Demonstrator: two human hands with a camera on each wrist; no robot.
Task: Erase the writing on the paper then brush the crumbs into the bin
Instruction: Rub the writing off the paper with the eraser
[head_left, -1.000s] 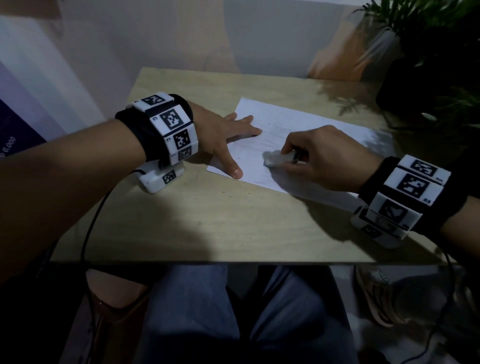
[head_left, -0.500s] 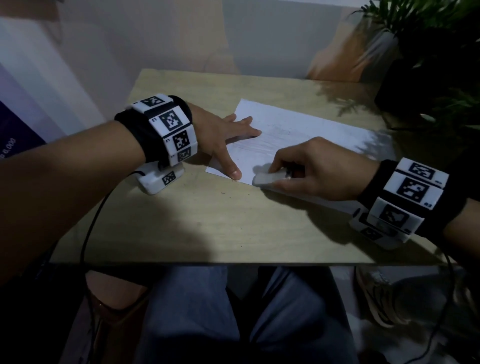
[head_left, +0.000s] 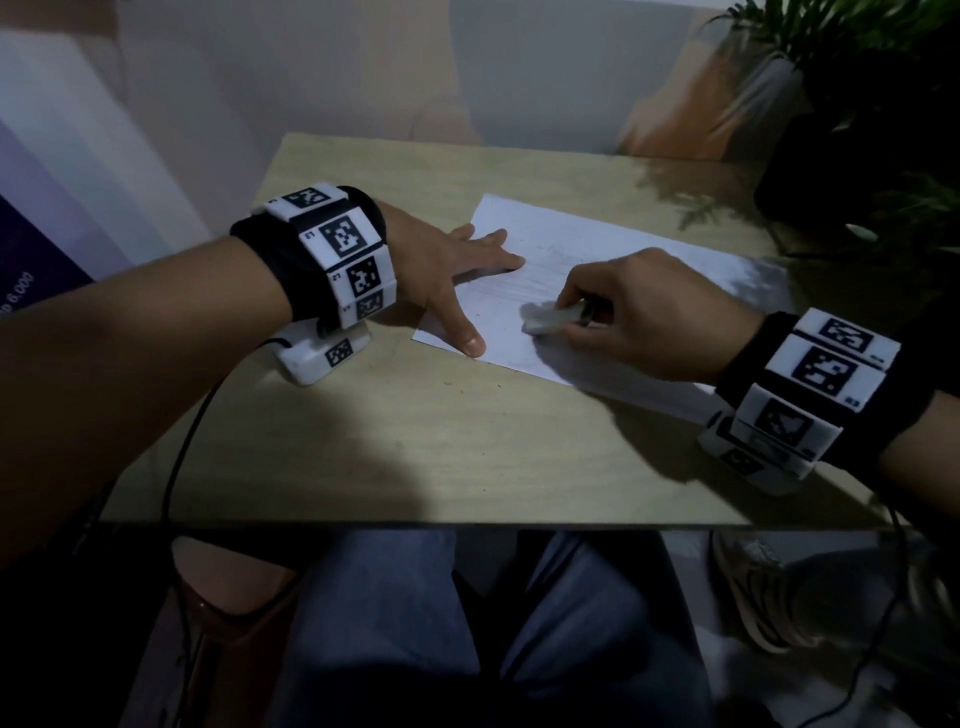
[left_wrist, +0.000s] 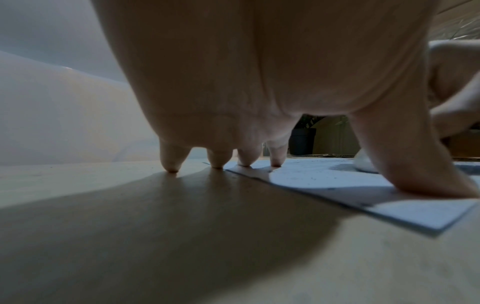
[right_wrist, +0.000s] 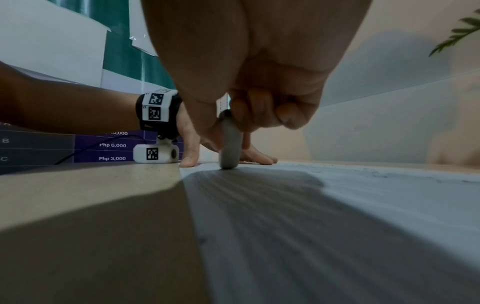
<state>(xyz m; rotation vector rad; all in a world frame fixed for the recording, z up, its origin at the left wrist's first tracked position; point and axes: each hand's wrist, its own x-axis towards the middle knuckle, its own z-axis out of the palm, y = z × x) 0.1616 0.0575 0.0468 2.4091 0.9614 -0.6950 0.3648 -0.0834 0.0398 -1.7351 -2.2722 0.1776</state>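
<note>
A seated person works at a pale wooden table (head_left: 467, 441), rubbing a white oblong eraser (head_left: 550, 318) across a white sheet of paper (head_left: 597, 249) that lies angled on the tabletop's far half. The right hand (head_left: 649, 317) grips the eraser w/ thumb and curled fingers, pinching it near its dark-banded end; the wrist view shows the eraser standing on edge, its lower tip touching the paper. The left hand (head_left: 452, 270) lies spread flat, fingers straight, holding nothing: thumb and approx. two fingertips press on the sheet's left edge, the other fingertips rest on bare wood just beside it. Faint grey pencil lines run across the sheet near the eraser. Small dark crumbs (head_left: 447, 383) dot the wood near the paper's front edge. A potted green plant (head_left: 857, 104) stands at the table's far right corner. No bin can be made out in any view.
</note>
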